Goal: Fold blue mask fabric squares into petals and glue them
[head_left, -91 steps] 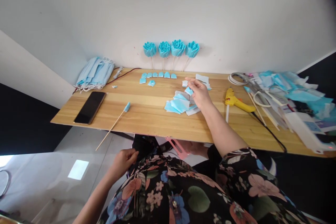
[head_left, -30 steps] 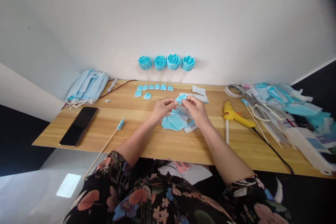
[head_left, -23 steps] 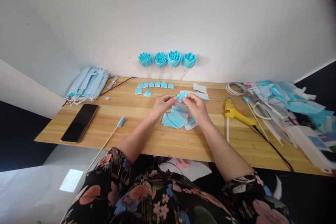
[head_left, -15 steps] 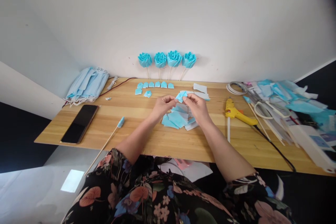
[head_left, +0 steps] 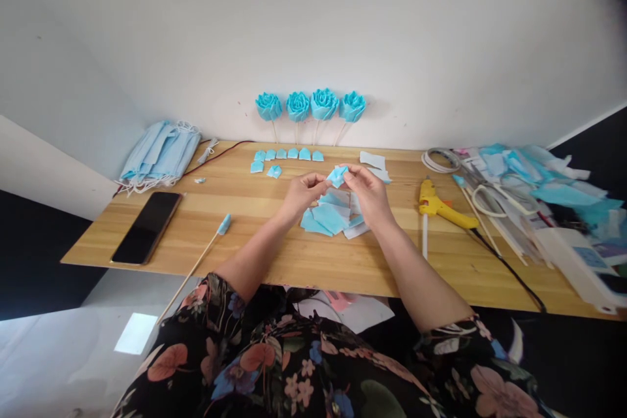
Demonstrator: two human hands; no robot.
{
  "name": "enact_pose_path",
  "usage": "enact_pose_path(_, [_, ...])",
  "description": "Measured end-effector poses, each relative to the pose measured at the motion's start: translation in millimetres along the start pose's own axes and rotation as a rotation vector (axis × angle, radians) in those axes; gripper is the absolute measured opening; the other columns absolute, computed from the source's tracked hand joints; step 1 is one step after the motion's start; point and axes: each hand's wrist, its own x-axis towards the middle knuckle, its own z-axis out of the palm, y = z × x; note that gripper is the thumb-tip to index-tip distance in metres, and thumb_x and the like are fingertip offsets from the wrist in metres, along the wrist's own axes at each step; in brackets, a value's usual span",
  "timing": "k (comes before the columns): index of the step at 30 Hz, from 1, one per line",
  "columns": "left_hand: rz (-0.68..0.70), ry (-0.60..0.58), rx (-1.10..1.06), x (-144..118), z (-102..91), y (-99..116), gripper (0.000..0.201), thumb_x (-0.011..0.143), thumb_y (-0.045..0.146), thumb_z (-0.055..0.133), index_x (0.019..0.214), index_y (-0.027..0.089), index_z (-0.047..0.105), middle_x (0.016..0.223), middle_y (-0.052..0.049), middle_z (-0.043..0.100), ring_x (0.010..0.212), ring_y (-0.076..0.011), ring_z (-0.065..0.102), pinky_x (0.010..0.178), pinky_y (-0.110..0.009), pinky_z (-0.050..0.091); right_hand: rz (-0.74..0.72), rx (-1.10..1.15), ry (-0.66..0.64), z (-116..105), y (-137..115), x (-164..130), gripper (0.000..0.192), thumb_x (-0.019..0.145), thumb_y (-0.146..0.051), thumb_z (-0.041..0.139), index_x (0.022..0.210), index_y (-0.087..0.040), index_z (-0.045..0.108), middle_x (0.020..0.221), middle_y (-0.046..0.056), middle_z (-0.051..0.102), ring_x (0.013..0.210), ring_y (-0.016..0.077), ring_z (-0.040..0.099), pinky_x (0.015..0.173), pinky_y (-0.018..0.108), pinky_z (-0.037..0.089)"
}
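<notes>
Over the middle of the wooden table (head_left: pixel 274 261), my left hand (head_left: pixel 301 192) and my right hand (head_left: pixel 368 191) pinch one small blue fabric piece (head_left: pixel 337 176) between their fingertips. Just below them lies a loose pile of blue and white cut squares (head_left: pixel 329 218). A row of small folded blue petals (head_left: pixel 288 155) sits near the wall, with one more petal (head_left: pixel 274 171) in front of it. Several finished blue fabric roses (head_left: pixel 310 104) on sticks lean against the wall.
A stack of blue face masks (head_left: pixel 159 155) and a black phone (head_left: pixel 146 226) lie at the left. A wooden stick with a blue tip (head_left: pixel 196 266) juts over the front edge. A yellow glue gun (head_left: pixel 441 207), scissors and scraps (head_left: pixel 529 183) crowd the right side.
Three seconds ago only my right hand held the piece and my left hand was below the table edge. My left hand has since come up; both hands now pinch the piece, hardly moving.
</notes>
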Motion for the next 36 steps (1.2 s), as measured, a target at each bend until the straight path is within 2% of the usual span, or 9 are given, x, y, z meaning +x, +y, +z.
enact_pose_path(6, [0.02, 0.042, 0.047, 1, -0.8, 0, 0.044, 0.076, 0.057, 0.069, 0.068, 0.015, 0.058, 0.06, 0.001, 0.055, 0.055, -0.0079, 0.046, 0.053, -0.022, 0.036, -0.023, -0.013, 0.013, -2, 4, 2, 0.032, 0.074, -0.038, 0.074, 0.103, -0.023, 0.072, 0.088, 0.001, 0.069, 0.081, 0.0156, 0.062, 0.076, 0.03, 0.052])
enact_pose_path(12, [0.034, 0.051, 0.026, 2, 0.1, 1, 0.036, 0.074, 0.049, 0.073, 0.082, 0.015, 0.065, 0.068, 0.001, 0.059, 0.059, -0.0083, 0.048, 0.057, -0.022, 0.038, -0.075, -0.18, -0.029, -3, 7, 1, 0.035, 0.079, -0.035, 0.069, 0.112, -0.023, 0.072, 0.084, 0.0, 0.068, 0.073, 0.0144, 0.059, 0.067, 0.028, 0.05])
enact_pose_path(16, [0.083, 0.076, 0.036, 2, 1.3, 0, 0.027, 0.072, 0.039, 0.074, 0.078, 0.014, 0.065, 0.068, 0.002, 0.058, 0.062, -0.0078, 0.047, 0.06, -0.022, 0.038, -0.134, -0.262, -0.054, -6, 11, 0, 0.034, 0.083, -0.034, 0.066, 0.115, -0.024, 0.071, 0.083, 0.001, 0.068, 0.074, 0.0157, 0.062, 0.07, 0.03, 0.052])
enact_pose_path(21, [0.082, 0.104, -0.051, 2, -0.6, 0, 0.023, 0.071, 0.035, 0.076, 0.075, 0.015, 0.065, 0.068, 0.002, 0.058, 0.06, -0.0067, 0.045, 0.059, -0.021, 0.036, -0.089, -0.196, -0.011, -6, 11, 1, 0.04, 0.086, -0.041, 0.064, 0.122, -0.026, 0.067, 0.091, 0.004, 0.074, 0.086, 0.0218, 0.07, 0.083, 0.038, 0.056])
enact_pose_path(24, [0.069, 0.111, -0.106, 2, -2.2, 1, 0.023, 0.071, 0.034, 0.077, 0.076, 0.015, 0.066, 0.065, 0.003, 0.057, 0.057, -0.006, 0.044, 0.057, -0.021, 0.036, -0.074, -0.186, 0.009, -4, 6, 0, 0.034, 0.084, -0.046, 0.065, 0.109, -0.024, 0.071, 0.098, 0.005, 0.075, 0.092, 0.0233, 0.07, 0.087, 0.039, 0.056])
enact_pose_path(28, [0.054, 0.12, -0.154, 2, -2.7, 2, 0.023, 0.071, 0.033, 0.078, 0.075, 0.015, 0.065, 0.061, 0.004, 0.054, 0.055, -0.0054, 0.044, 0.057, -0.021, 0.038, -0.06, -0.263, -0.058, -2, 3, -2, 0.026, 0.084, -0.045, 0.065, 0.084, -0.021, 0.072, 0.084, 0.004, 0.074, 0.082, 0.0205, 0.067, 0.077, 0.033, 0.053])
enact_pose_path(32, [0.033, 0.108, -0.186, 3, -2.2, 1, 0.024, 0.071, 0.032, 0.079, 0.074, 0.015, 0.064, 0.058, 0.005, 0.053, 0.053, -0.0053, 0.044, 0.055, -0.021, 0.037, -0.043, -0.332, -0.143, -2, 5, -2, 0.021, 0.081, -0.039, 0.065, 0.083, -0.019, 0.071, 0.077, 0.001, 0.069, 0.073, 0.0163, 0.062, 0.068, 0.028, 0.047])
enact_pose_path(36, [0.035, 0.098, -0.198, 4, -2.1, -1, 0.022, 0.071, 0.031, 0.08, 0.074, 0.015, 0.064, 0.057, 0.005, 0.054, 0.052, -0.005, 0.045, 0.054, -0.021, 0.036, -0.055, -0.362, -0.166, -2, 7, -1, 0.018, 0.08, -0.036, 0.065, 0.076, -0.019, 0.066, 0.07, -0.002, 0.063, 0.066, 0.0132, 0.055, 0.064, 0.026, 0.042])
